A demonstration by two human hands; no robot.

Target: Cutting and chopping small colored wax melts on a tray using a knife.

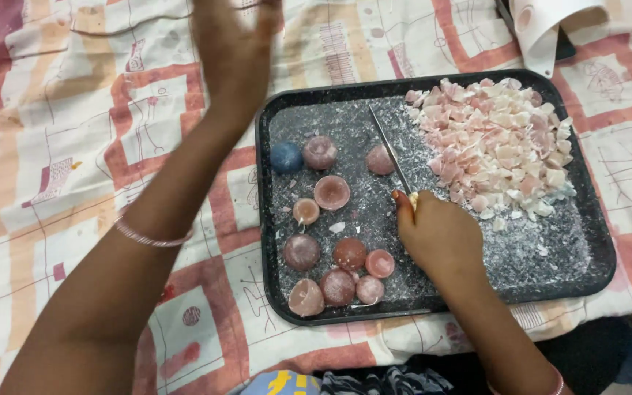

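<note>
1. Domes (338,274) of pink and brown wax, clustered at near left of black tray (433,303), kept apart from cut pieces.
2. Right hand (440,238) low over tray middle, fingers closed round handle of thin knife (391,155), blade angled away toward chip pile (495,146).
3. Left hand (235,44) lifted above patterned cloth (74,146), fingers spread, empty, forearm raised, bangle (151,238) on wrist.
</note>
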